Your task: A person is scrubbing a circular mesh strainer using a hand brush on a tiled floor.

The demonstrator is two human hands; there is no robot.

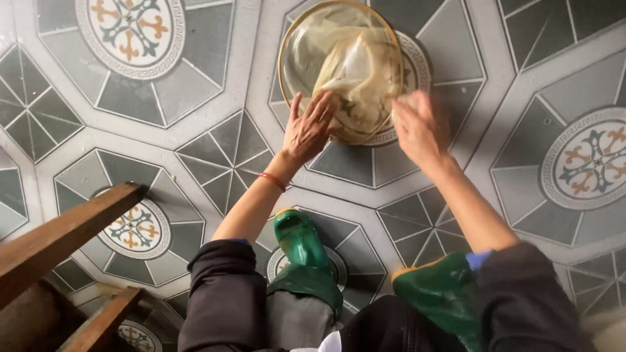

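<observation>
Bowl (pixel 306 45) of clear glass with a thin golden rim, standing on the tiled floor (pixel 215 111) at the top middle of the view, directly ahead of the person's feet. Its round mouth faces upward and its near edge is overlapped by both hands. Inside lies a pale, cream-coloured mass (pixel 355 78) of thin, wrinkled, translucent sheet, heaped toward the right and near side of the bowl; whether it is film, cloth or food cannot be told, since this part is blurred by motion.

Floor: grey octagonal tiles with white borders and round ornamental medallions in green, orange and cream; the bowl covers part of one medallion.

Wooden frame (pixel 59 241), brown, crossing the lower left corner of the view in two slanted bars above the floor.

Boots (pixel 303 244): a pair in glossy green rubber, one below the bowl at centre, the other at lower right, both planted on the floor beneath dark sleeves and trousers.

Left hand (pixel 310 127): fingers extended and spread, not clenched, fingertips resting on the near rim of the bowl and the edge of the pale mass. A thin orange band (pixel 272 180) circles the wrist.

Right hand (pixel 420 130): blurred, at the bowl's right near edge; fingers appear loosely extended, but whether they grasp anything cannot be told.
</observation>
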